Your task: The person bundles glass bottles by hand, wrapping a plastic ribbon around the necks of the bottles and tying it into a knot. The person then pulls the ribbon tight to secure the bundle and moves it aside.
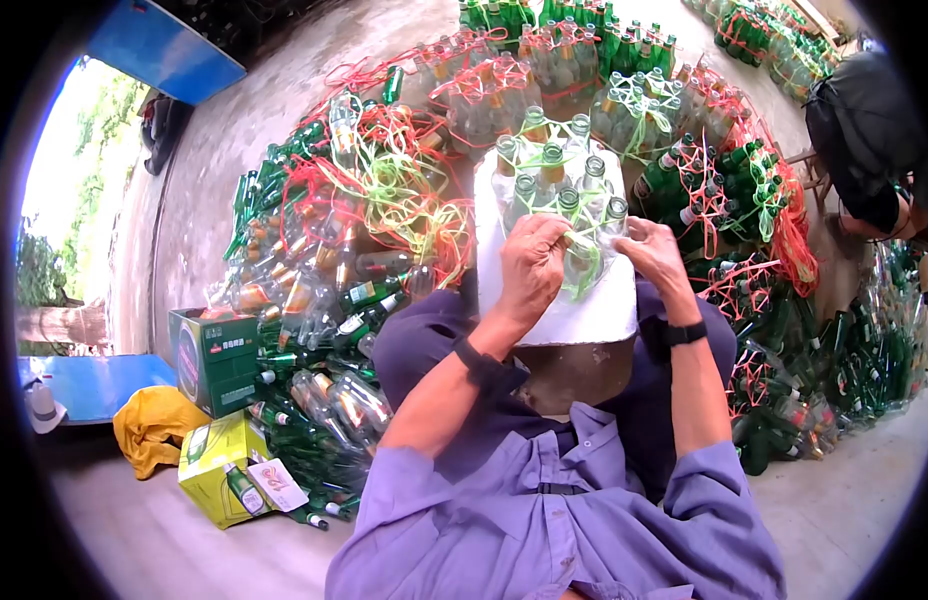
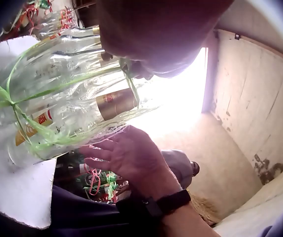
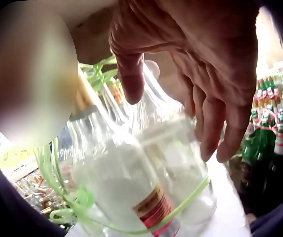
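Note:
A bundle of clear glass bottles (image 1: 552, 175) with silvery-green necks stands upright on a white board in front of me. Light-green plastic twine (image 1: 584, 250) loops around the bottles and between their necks. My left hand (image 1: 534, 268) pinches the twine at the near necks, fingers curled. Opposite it, my right hand (image 1: 656, 256) is at the nearest right bottle; its fingers hang loosely straight beside the glass in the right wrist view, thumb close to a neck. A twine knot (image 2: 14, 102) shows low on the bundle in the left wrist view.
Tied bundles of green bottles (image 1: 639, 50) stand behind the white board (image 1: 559, 325). Loose bottles and a heap of red and green twine (image 1: 404, 190) lie to the left, near a green carton (image 1: 219, 360) and a yellow box (image 1: 224, 470). Another person (image 1: 869, 130) is at the right.

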{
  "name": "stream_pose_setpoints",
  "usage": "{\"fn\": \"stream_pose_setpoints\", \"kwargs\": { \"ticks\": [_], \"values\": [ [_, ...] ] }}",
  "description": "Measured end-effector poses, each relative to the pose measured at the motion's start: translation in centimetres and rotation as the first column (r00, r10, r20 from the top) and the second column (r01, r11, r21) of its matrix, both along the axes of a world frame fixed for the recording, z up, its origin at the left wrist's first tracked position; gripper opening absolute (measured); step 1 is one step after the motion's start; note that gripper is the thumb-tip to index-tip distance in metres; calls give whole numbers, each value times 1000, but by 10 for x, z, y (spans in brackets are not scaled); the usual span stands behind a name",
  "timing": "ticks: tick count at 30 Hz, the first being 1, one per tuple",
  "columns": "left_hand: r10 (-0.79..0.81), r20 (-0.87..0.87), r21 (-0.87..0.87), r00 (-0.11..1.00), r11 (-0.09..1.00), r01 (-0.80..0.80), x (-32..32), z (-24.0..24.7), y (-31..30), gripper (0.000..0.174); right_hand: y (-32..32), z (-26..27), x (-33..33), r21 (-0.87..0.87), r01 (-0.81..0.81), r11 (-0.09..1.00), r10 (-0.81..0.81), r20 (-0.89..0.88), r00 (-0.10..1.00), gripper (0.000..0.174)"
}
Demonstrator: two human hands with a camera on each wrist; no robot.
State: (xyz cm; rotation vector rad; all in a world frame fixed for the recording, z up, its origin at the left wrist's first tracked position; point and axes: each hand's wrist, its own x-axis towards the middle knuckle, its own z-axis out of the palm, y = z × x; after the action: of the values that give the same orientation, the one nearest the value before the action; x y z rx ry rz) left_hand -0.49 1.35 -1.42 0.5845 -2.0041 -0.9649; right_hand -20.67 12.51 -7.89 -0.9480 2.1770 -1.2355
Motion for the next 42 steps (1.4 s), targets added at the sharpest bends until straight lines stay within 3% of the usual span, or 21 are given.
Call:
{"fn": "stream_pose_setpoints", "kwargs": {
  "ticks": [1, 2, 5, 7, 8, 12, 15, 20, 22, 27, 33, 38, 42],
  "values": [
    [-12, -12, 2, 1000, 1000, 12, 0, -2, -1, 11, 6, 5, 1, -32, 85, 996, -87, -68, 994, 36],
    [-6, -20, 5, 1000, 1000, 7, 0, -2, -2, 11, 10, 52, 11, 40, 91, 995, -85, -132, 988, 27],
    [-20, -32, -43, 999, 999, 19, 0, -2, -1, 15, 7, 108, 53, -372, 229, 900, -278, -84, 957, 19],
    [-17, -28, -114, 999, 993, 13, 0, -7, -3, 17, 2, 147, 82, -311, -58, 949, -74, -397, 915, 24],
    [-24, -49, -124, 999, 992, 18, 2, -12, -5, 17, -1, 147, 90, -246, -169, 954, 55, -412, 910, 26],
    [-107, -111, -261, 988, 962, 76, 5, -15, -9, 21, -19, 139, 123, -75, -263, 962, 173, -581, 796, 25],
    [-207, -146, -237, 967, 957, 169, 10, -7, -10, 26, -20, 132, 130, -67, -248, 966, 151, -631, 761, 25],
    [-181, -136, -135, 974, 977, 163, 12, -11, -6, 25, -15, 126, 142, -87, -190, 978, 98, -612, 785, 32],
    [-186, -134, -137, 973, 976, 167, 14, -10, -4, 25, -10, 121, 147, -61, -149, 987, 86, -580, 810, 41],
    [-203, -127, -170, 971, 969, 180, 15, -10, -5, 23, -8, 107, 150, -146, -92, 985, -15, -605, 796, 43],
    [-200, -108, -175, 974, 968, 179, 15, -14, -5, 20, -4, 103, 148, -62, -18, 998, -18, -532, 846, 34],
    [-215, -98, -159, 972, 967, 198, 15, -12, -6, 19, -3, 105, 146, -9, 10, 1000, -13, -661, 750, 18],
    [-239, -57, -189, 969, 956, 225, 17, -10, -8, 19, 0, 99, 144, -11, -55, 998, 33, -672, 740, 12]
  ]
}}
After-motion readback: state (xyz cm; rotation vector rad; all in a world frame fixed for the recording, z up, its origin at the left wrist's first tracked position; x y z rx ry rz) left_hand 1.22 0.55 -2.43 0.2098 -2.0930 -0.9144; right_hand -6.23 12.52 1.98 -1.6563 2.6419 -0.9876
